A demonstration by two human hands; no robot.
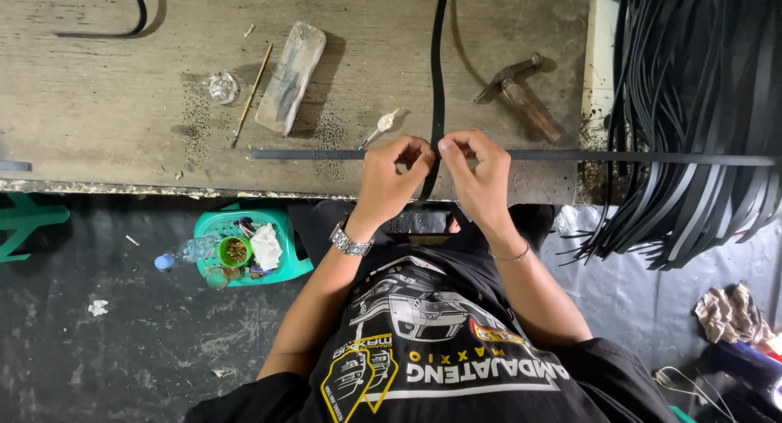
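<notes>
While both hands work at the near edge of the bench, the scene reads as follows.

Left hand: centre of the frame, fingers curled tight, tips pinching the flat black strip; a metal watch on the wrist.
Right hand: just beside the left, fingers bent and closed, thumb and forefinger nipping the same strip where the second strip crosses it; a thin bracelet on the wrist.
Flat black strip: lies left to right across the middle of the frame, along the bench front, running out to the right edge.
Second strip: runs from the top centre down to the hands; which strip lies on top cannot be told.
Hammer: upper right of centre, lying on the bench, apart from the hands.
Block: upper centre-left, a worn pale slab, tilted.
Thin stick: just left of the block.
Small brush: near the left hand, above the strip.
Bundle of black strips: right side, hanging over the bench end.
Green stool: lower left of centre, holding a cup and scraps, a bottle at its edge.
Rag: lower right, on the floor.
</notes>
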